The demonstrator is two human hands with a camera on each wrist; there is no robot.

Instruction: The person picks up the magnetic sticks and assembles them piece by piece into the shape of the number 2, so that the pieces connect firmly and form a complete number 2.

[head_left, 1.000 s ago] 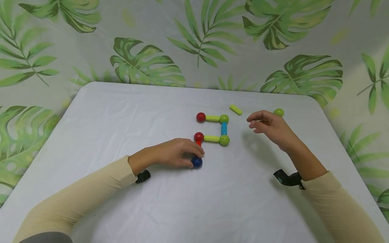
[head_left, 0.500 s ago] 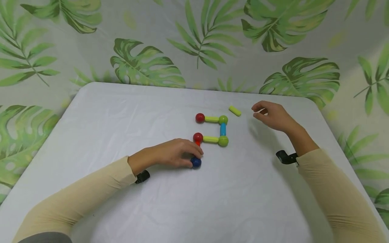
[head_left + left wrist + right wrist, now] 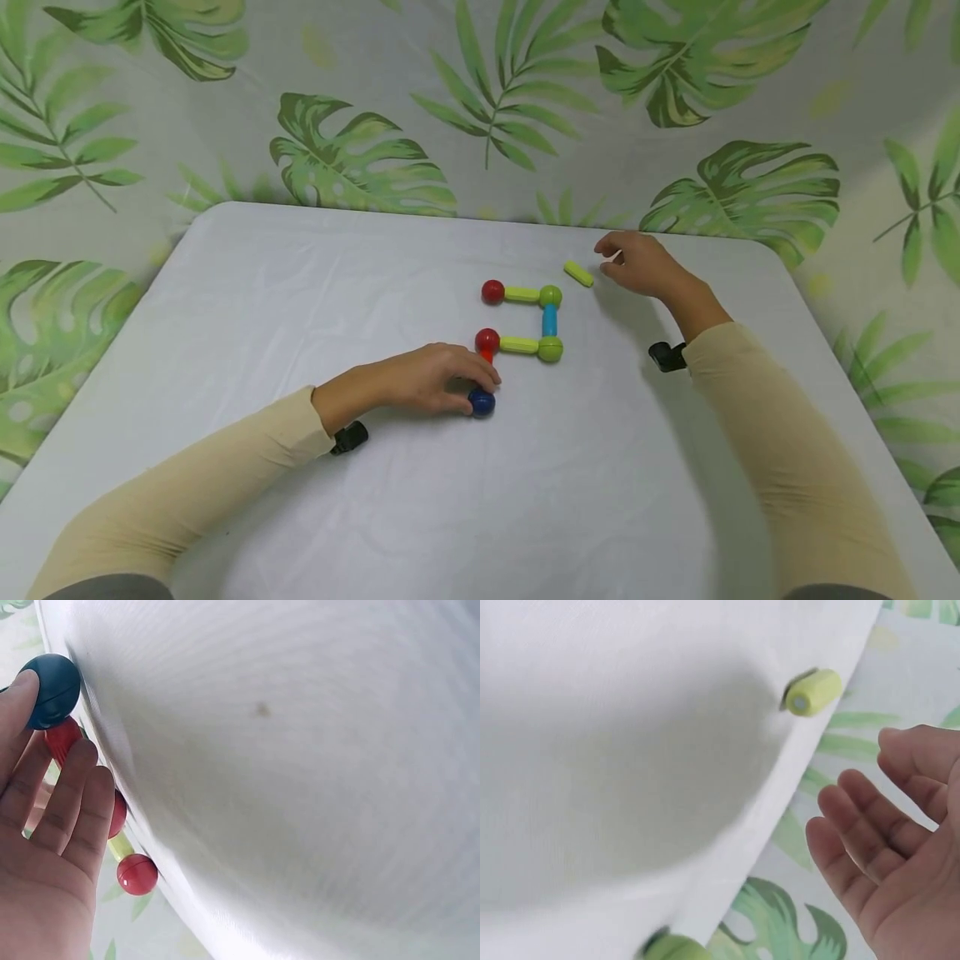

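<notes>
My left hand [image 3: 431,377] grips the near end of a magnetic ball-and-stick chain. Its thumb lies on the dark blue ball [image 3: 54,691], and the fingers are at the red stick [image 3: 63,739]. From there the chain runs through a red ball [image 3: 487,341], a yellow-green stick [image 3: 519,345], a green ball [image 3: 551,349], a blue stick [image 3: 550,320], another green ball [image 3: 551,296] and a second yellow-green stick [image 3: 522,294] to a far red ball [image 3: 492,292]. With relaxed fingers and nothing in it, my right hand [image 3: 641,265] hovers beside a loose yellow-green stick [image 3: 815,692].
A separate green ball [image 3: 676,947] shows at the bottom of the right wrist view; in the head view the right arm hides it. The white-covered table [image 3: 300,275] ends at the back against a leaf-patterned cloth [image 3: 525,108].
My right hand has moved away from me, and lately leftward, to the loose yellow-green stick, passing over the separate green ball. The left hand keeps its hold on the blue ball.
</notes>
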